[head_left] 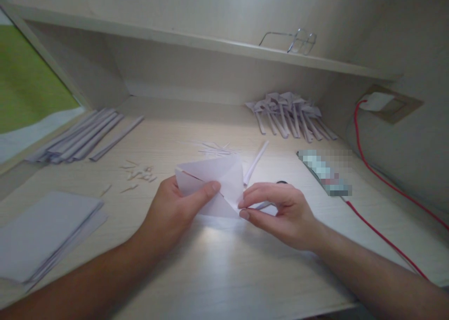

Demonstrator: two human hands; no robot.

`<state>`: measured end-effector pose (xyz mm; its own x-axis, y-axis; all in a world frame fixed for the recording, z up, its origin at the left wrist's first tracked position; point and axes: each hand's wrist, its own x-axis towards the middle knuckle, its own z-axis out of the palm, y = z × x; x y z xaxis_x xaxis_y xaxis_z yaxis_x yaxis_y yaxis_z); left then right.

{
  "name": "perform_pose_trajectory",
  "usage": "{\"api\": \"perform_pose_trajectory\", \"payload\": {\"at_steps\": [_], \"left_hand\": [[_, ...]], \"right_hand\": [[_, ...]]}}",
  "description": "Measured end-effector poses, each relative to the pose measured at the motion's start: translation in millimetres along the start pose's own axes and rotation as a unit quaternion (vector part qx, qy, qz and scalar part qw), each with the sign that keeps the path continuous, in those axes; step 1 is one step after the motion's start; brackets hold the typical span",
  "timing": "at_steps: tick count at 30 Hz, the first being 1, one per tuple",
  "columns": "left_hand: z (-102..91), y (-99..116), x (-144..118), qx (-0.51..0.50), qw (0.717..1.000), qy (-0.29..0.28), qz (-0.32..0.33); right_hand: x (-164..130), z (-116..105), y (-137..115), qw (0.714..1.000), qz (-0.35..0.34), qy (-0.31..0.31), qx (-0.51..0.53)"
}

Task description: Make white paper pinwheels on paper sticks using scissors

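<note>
A square of white paper (224, 172) with diagonal slits is held up above the desk between my two hands. My left hand (185, 196) grips its left side, thumb across the front near the middle and the fingers hidden behind. With thumb and index finger, my right hand (277, 207) pinches the paper's lower right corner. Behind the paper lies a rolled paper stick (257, 163). Part of a dark-handled tool (281, 183), mostly hidden by my right hand, shows on the desk. Several thin paper strips (217, 149) lie just beyond the paper.
Rolled paper sticks (80, 135) lie at the back left, finished-looking paper pinwheels (289, 112) at the back right. Small toothpick-like bits (140, 172) and a stack of paper (52, 233) are on the left. A phone (324, 172) with a red cable (382, 236) lies right. A shelf (196, 41) overhangs.
</note>
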<state>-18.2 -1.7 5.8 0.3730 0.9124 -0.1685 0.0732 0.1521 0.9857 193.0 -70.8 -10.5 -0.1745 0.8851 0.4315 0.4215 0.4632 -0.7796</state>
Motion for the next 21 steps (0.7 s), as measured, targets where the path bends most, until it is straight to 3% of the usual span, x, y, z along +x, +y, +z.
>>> {"api": "perform_pose_trajectory", "payload": {"at_steps": [9,21], "left_hand": [[0.1,-0.2,-0.9,0.024,1.000,0.009,0.001],[0.1,1.1,-2.8,-0.008,1.000,-0.011,0.009]], "right_hand": [[-0.3,-0.7,-1.3,1.000,0.018,-0.014,0.007],[-4.0,4.1,3.0,0.997,0.063,0.049,0.015]]}}
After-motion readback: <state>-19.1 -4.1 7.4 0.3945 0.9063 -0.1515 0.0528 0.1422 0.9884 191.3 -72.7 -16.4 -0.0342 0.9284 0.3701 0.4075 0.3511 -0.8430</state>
